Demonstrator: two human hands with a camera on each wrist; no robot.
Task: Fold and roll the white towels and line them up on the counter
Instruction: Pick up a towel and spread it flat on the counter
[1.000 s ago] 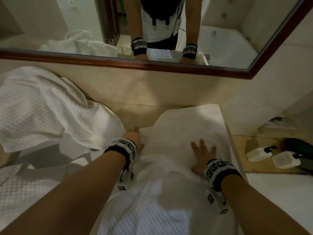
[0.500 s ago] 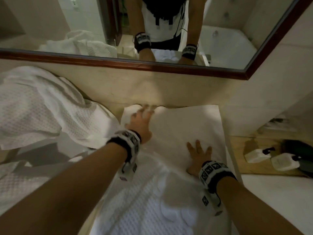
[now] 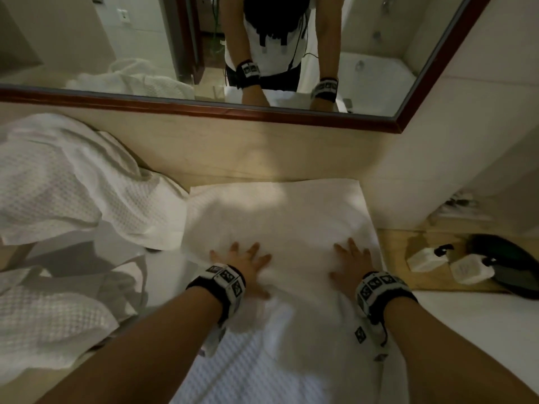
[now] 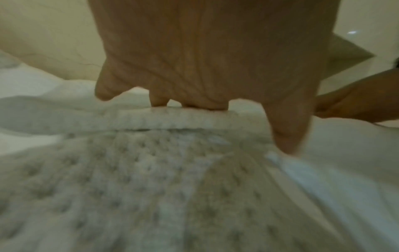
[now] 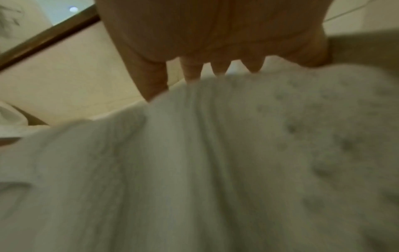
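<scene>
A white waffle-weave towel (image 3: pixel 280 217) lies spread flat on the counter, reaching from the back wall toward me. My left hand (image 3: pixel 245 260) presses on its left part with fingers spread and straight. My right hand (image 3: pixel 350 258) lies flat on its right part, fingers spread too. In the left wrist view the left hand (image 4: pixel 205 68) rests palm down on a folded edge of the towel (image 4: pixel 172 170). The right wrist view shows the right hand (image 5: pixel 215 42) flat on the towel (image 5: pixel 215 153). Neither hand grips the cloth.
A heap of other white towels (image 3: pixel 67 185) covers the counter at the left, with more (image 3: pixel 43 325) in front of it. Two small white pump bottles (image 3: pixel 425 258) lie on a lower ledge at the right beside a dark object (image 3: pixel 507 263). A framed mirror (image 3: pixel 204 103) runs along the back wall.
My left hand reached to the towel's far left corner, then slid back toward me and now lies flat level with the right hand. The towel's far end is smoother and squarer.
</scene>
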